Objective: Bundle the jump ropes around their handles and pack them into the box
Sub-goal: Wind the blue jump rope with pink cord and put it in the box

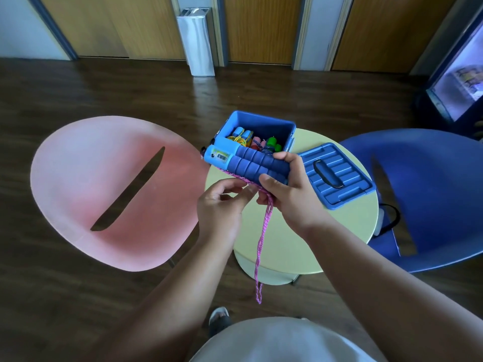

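- Well, two shell chairs flank the scene, a pink chair [104, 194] at the left and a blue chair [431, 205] at the right; neither blocks the work.
- Between them stands a small round table [287, 246], which carries the box and its lid.
- The blue box [264, 125] sits open at the far side of the table with several bundled ropes [248, 138] inside. I judge there is room for one more.
- Its lid [347, 184] lies flat just beside the box at the right, out of the way.
- The right hand [292, 197] clasps the two blue handles [251, 163] together by their foam ends, above the near edge of the box.
- The left hand [219, 205] pinches the pink rope [262, 244] just under the handles; the rest hangs as a long doubled loop in front of the table.
- So the step in hand seems to be the winding, near its beginning. The next move calls for turning the loop tightly round the handles, and the hanging part may catch on the table edge.
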